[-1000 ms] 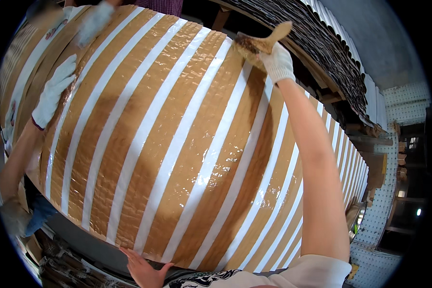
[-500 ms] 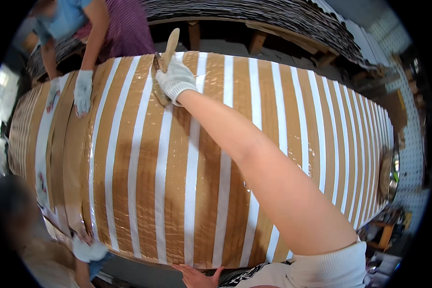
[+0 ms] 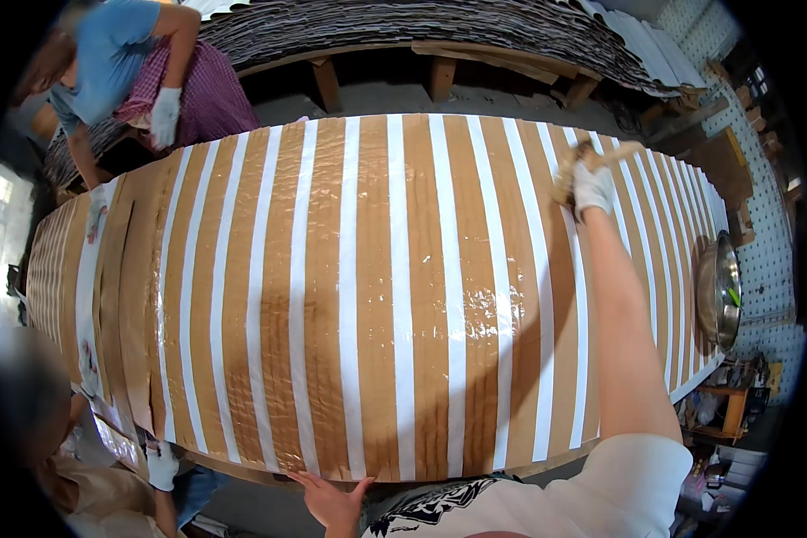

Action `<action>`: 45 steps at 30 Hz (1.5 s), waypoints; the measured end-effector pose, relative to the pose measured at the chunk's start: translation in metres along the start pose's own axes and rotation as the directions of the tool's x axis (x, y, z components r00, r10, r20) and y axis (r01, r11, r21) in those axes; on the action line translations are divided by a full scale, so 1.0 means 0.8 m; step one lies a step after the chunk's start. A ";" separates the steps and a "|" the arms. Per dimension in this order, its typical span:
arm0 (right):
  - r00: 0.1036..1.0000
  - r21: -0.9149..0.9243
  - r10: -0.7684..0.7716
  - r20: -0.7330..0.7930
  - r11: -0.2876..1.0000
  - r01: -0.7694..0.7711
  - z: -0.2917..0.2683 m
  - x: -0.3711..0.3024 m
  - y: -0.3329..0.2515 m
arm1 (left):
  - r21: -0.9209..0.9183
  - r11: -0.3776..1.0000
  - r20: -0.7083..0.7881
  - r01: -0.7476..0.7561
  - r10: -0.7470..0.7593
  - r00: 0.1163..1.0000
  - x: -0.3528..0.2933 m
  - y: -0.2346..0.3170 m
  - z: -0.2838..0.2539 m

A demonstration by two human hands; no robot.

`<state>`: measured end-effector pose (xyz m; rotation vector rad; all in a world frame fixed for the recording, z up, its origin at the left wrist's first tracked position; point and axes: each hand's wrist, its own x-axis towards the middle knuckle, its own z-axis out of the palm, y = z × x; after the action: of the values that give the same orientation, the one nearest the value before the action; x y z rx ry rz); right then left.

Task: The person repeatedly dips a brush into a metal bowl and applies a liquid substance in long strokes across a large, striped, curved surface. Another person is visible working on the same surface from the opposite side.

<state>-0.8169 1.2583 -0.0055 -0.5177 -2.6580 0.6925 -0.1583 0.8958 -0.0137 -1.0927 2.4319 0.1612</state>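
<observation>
Head view gives me the wooden-handled brush [image 3: 564,182] on the upper right of the striped sheet [image 3: 377,260], taking 12 o'clock as straight away from the wearer's body. From the bare left hand [image 3: 332,504] the brush lies toward 1 o'clock, well apart; the gloved right hand [image 3: 594,186] is by far the nearer, its fingers closed around the brush near the bristles. I read the bristle edge as slanting roughly from 1 to 7 o'clock, with the handle sticking out past the glove toward 2 or 3 o'clock. Blur keeps me from telling whether the bristles press on the sheet. The sheet's long axis runs 9 to 3, its brown and white bands roughly 12 to 6, and a metal bowl [image 3: 728,269] stands toward 4 o'clock from the brush.

I see the right arm reaching nearly straight, pointing just short of 12 o'clock. The left hand holds nothing that I can see; fingers and thumb are spread at the sheet's 6 o'clock edge.
</observation>
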 end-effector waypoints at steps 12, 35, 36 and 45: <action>0.697 0.525 -0.560 0.447 0.796 0.303 0.083 -0.301 -0.428 | -0.120 0.993 0.041 0.003 0.002 0.999 -0.005 0.004 -0.011; 0.985 0.016 0.093 -0.144 0.996 -0.092 -0.151 -0.178 0.154 | -0.069 0.995 -0.167 -0.073 0.061 0.984 -0.004 -0.005 0.009; 0.984 -0.059 0.042 -0.173 0.997 -0.053 -0.159 -0.173 0.162 | -0.095 0.992 -0.180 -0.089 0.070 0.981 -0.001 -0.003 0.013; 0.825 0.374 -0.472 0.310 0.859 0.350 -0.031 -0.357 -0.237 | -0.123 0.987 -0.163 -0.107 0.086 0.983 -0.013 -0.002 0.002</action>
<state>-0.6062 0.9918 0.0467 0.3244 -2.7920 1.1267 -0.1503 0.9019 -0.0104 -1.0799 2.6497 0.2805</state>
